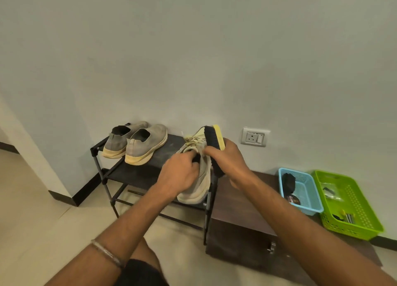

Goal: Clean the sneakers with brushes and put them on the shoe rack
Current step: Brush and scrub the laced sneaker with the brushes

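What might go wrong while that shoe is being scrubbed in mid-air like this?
The left hand grips the pale sneaker above the shoe rack edge; hard strokes from the brush in the right hand might knock it loose. Brushed-off dirt may land on the grey sneakers nearby.

Shoe rack (137,172): against the wall, left of the cabinet (242,212).
Pair of sneakers (135,144): on the rack's top shelf, left end, heels toward the person.
Held sneaker (199,178): above the rack's right end — between the left hand (178,176) and the right hand (227,163).
Brush (214,144): in the right hand, against the sneaker's right side.
Baskets: on the cabinet's right end — smaller basket (309,191) left of the larger basket (361,210).
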